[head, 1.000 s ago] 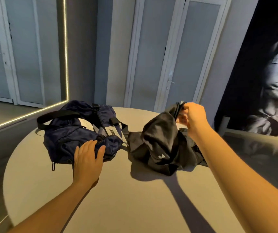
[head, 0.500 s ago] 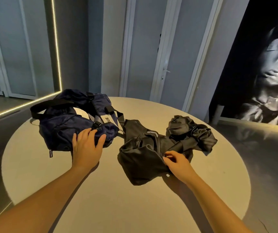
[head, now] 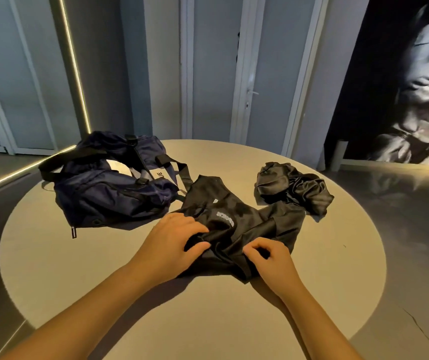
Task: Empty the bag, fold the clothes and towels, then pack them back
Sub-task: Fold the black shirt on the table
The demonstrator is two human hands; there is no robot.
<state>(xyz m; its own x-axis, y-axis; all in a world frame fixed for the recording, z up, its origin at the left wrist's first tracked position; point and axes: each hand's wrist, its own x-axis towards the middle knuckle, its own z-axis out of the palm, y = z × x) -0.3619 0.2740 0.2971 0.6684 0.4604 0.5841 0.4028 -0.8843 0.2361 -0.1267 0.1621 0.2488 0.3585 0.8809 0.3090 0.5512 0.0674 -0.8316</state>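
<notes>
Black garment (head: 273, 226): lies rumpled at the centre of the round surface (head: 99, 276), near edge toward the person, pale print facing up. Left hand (head: 171, 242) grips its left side, thumb and fingers gathering a fold of cloth. Right hand (head: 269, 259) is on the near right part, fingers (head: 256, 246) curled in and pinching the fabric.

Second black garment (head: 296, 188): crumpled, just beyond the first on the right; contact between the two cannot be told.

Navy bag (head: 109, 188): slumped on the left of the surface, straps loose, one strap reaching the black garment's far edge.

Behind: pale doors (head: 267, 74), a lit strip (head: 74, 63) on the left wall.
</notes>
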